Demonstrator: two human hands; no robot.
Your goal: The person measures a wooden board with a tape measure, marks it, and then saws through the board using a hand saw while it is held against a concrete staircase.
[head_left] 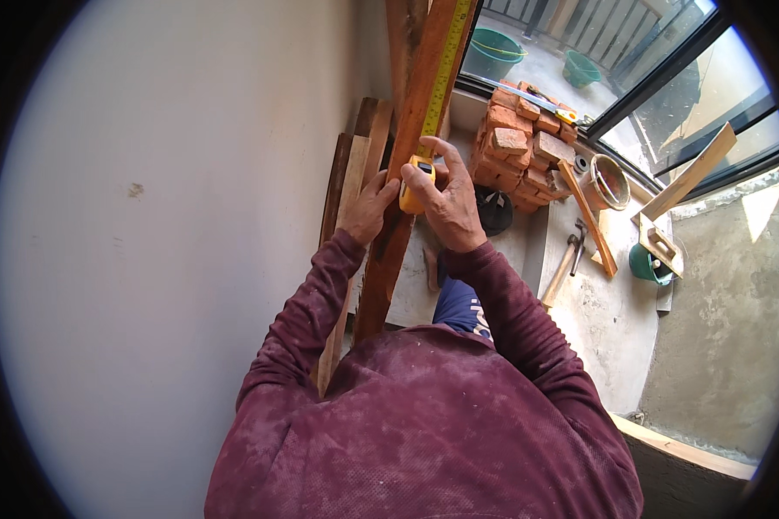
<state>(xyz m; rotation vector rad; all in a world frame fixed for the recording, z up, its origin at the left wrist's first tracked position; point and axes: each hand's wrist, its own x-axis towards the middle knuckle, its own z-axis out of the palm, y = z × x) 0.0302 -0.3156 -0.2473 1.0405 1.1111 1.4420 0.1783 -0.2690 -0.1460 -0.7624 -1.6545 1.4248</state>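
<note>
A long reddish-brown wooden plank (pixel 404 138) runs up in front of me, from near my body toward the top of the view. Along its face lies the yellow blade of a tape measure (pixel 413 195), stretched out to the upper edge, where its far end leaves the view. My right hand (pixel 451 197) is closed around the yellow tape case, thumb on top and index finger by the blade. At the plank's left edge my left hand (pixel 365 208) grips the wood, its fingertips close to the tape case and partly hidden.
More timber pieces (pixel 355 173) lean along the white wall (pixel 164 216) on the left. Right of me are stacked red bricks (pixel 515 143), a hammer (pixel 561 272), a bucket (pixel 604 183), a wooden strip (pixel 590 223) and a float on a green bucket (pixel 648 264). Glazed windows (pixel 649 112) stand beyond.
</note>
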